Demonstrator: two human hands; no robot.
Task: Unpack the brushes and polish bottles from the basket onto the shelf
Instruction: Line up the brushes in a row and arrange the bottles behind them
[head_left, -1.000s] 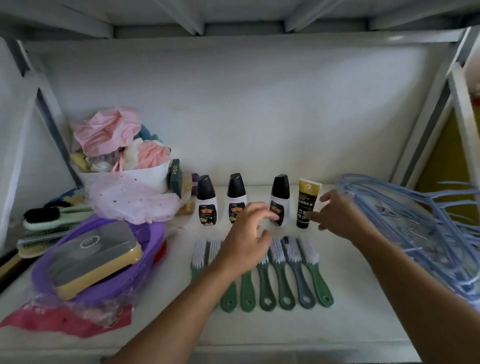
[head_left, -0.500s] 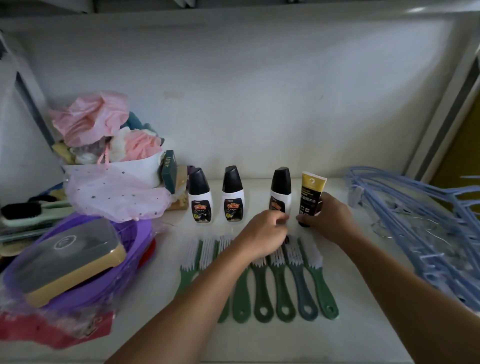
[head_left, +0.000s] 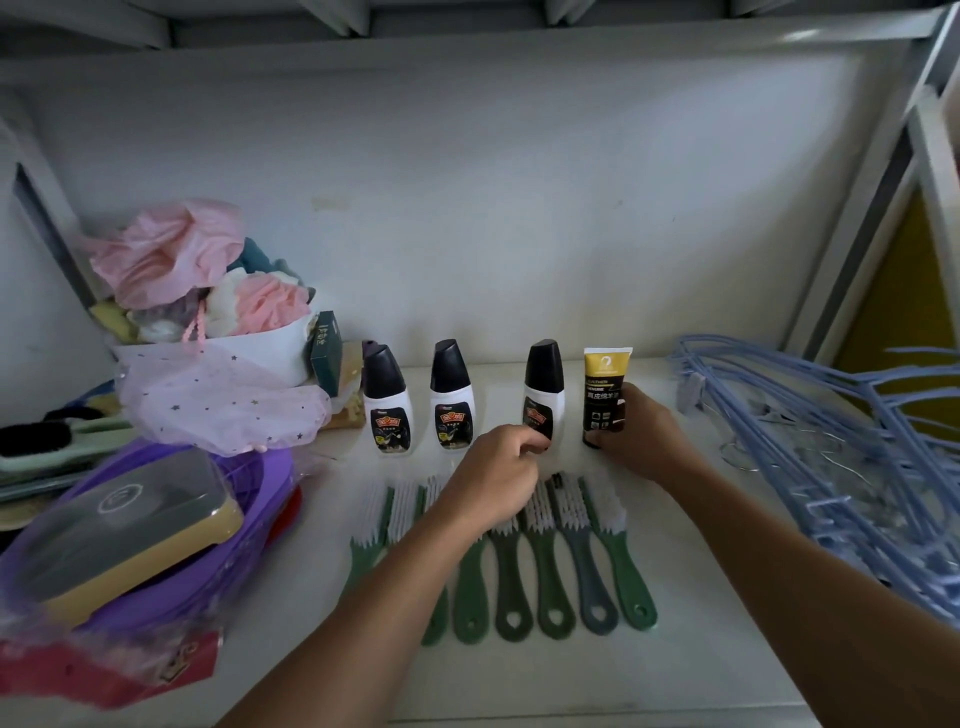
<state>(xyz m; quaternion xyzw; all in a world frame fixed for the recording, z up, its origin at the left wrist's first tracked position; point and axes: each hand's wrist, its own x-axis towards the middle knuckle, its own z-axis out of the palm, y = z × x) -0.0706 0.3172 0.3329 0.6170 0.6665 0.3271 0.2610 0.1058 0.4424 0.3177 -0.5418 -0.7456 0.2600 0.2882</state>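
The right hand (head_left: 641, 441) is clamped round the lower half of the yellow-and-black tube (head_left: 607, 387), which stands upright toward the back of the shelf (head_left: 727, 613). Just left of the tube, the left hand (head_left: 496, 475) has its fingers curled, with the fingertips against the foot of the nearest polish bottle (head_left: 544, 384). Whether they pinch it or only touch it cannot be told. Left of the tube, three polish bottles (head_left: 451, 397) stand in a row, white with black caps. There are gaps between them and a little room behind before the back wall (head_left: 519, 234). In front of the tube the brushes (head_left: 597, 561) lie side by side, handles toward the shelf's front edge. About seven handles can be counted, one grey and the rest green, but the left forearm and hand cover several heads and handles, so the count is unsure. Bare shelf runs right of the tube up to a heap of blue hangers (head_left: 841, 467), which the frame cuts off. More bare shelf lies between the brushes and the shelf's front edge. Far left of the tube the purple basket (head_left: 254, 483) lies tilted and partly out of frame. It holds one box (head_left: 130, 525) with a clear lid, and what else is in it is hidden. Behind the basket a white tub (head_left: 260, 353) is piled with pink puffs.
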